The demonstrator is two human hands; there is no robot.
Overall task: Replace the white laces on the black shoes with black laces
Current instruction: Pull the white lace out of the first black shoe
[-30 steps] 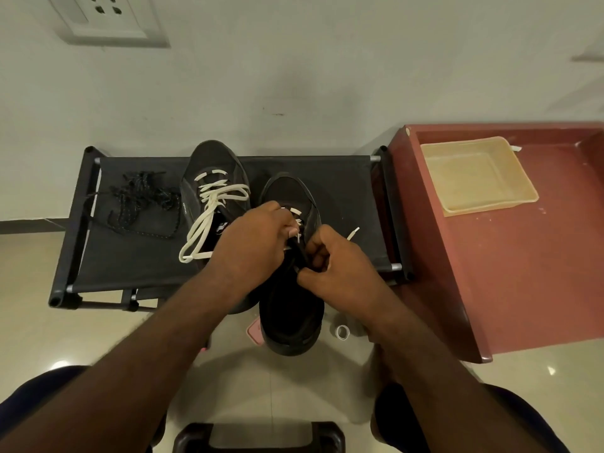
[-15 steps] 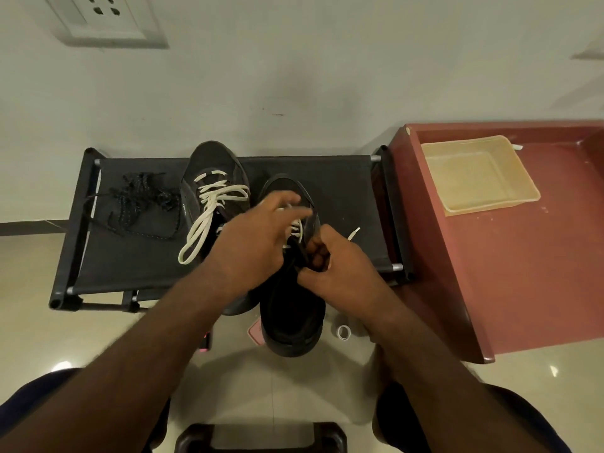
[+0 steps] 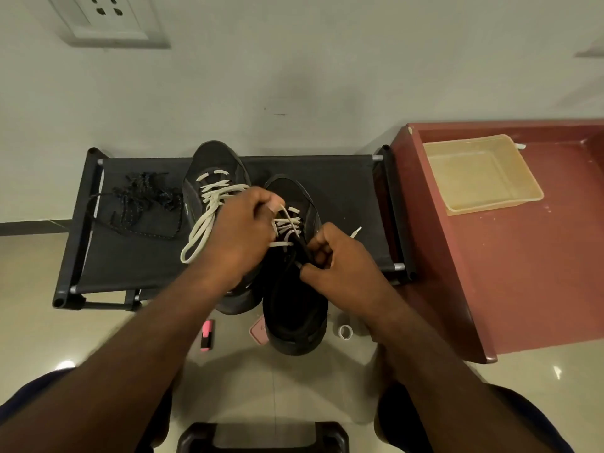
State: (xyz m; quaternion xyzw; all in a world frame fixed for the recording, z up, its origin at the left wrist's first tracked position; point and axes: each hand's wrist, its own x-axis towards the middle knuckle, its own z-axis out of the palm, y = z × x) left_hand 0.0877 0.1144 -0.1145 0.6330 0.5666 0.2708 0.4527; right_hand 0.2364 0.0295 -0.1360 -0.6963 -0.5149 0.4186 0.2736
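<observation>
A red-brown wooden desk (image 3: 529, 273) is seen at R, w/ 1 shallow beige plastic tray (image 3: 496, 204) set on it. Beside it, a black fabric rack (image 3: 343, 197) w/ tube frame carries 2 black shoes, heels overhanging its front edge. The rear shoe (image 3: 212, 161) is laced w/ a flat white lace (image 3: 202, 230), ends trailing loose. On the front shoe (image 3: 294, 322), a strand of its own white lace (image 3: 287, 220) is pinched and drawn up by the left hand (image 3: 242, 237). The upper is gripped by the curled fingers of the right hand (image 3: 343, 256). 1 heap of speckled black laces (image 3: 143, 204) lies at the rack's L end.
</observation>
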